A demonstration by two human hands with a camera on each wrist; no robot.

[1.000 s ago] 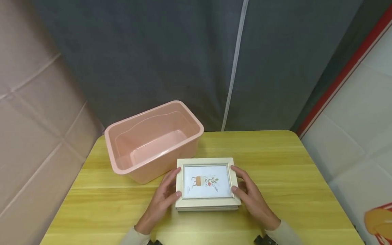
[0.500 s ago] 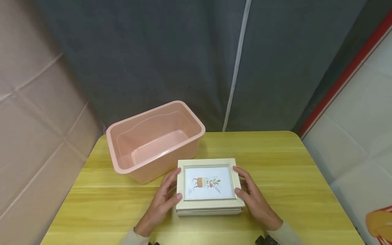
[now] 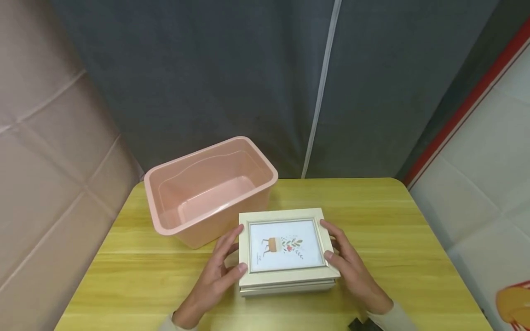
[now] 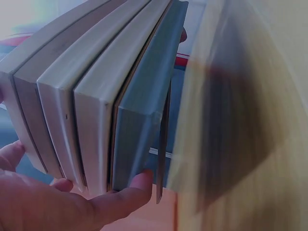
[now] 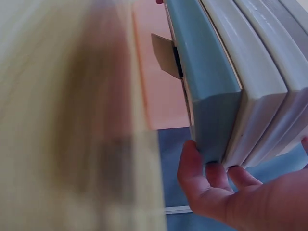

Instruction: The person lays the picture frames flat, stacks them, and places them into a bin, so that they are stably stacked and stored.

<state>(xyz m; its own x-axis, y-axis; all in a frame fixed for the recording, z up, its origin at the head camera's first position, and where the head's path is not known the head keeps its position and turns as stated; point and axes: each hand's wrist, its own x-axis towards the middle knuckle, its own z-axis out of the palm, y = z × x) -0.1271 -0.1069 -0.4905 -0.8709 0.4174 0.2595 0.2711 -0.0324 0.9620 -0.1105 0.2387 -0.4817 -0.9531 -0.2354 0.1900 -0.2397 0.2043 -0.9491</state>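
Observation:
Between my two hands is a stack of several picture frames [image 3: 285, 246]. The cream top one has a print of a small stool with leaves and flowers. My left hand [image 3: 215, 280] grips the stack's left side, thumb and fingertips along the edge. From the right, my right hand [image 3: 352, 271] grips the opposite side in the same way. Both wrist views show the stack lifted clear of the table. Pale frames lie above a blue frame [image 4: 137, 110] at the bottom, held from beneath by fingers. A brown stand flap [image 5: 166, 55] sticks out from the blue frame's back.
A pink plastic bin [image 3: 211, 193] with nothing in it stands behind and left of the stack, at an angle on the wooden table [image 3: 372, 220]. A dark grey curtain [image 3: 207, 82] hangs behind the table, with pale panels at both sides.
Both hands have raised the stack, which now looks larger and shows more of its near side. The right hand has shifted slightly rightward. The bin stays in place.

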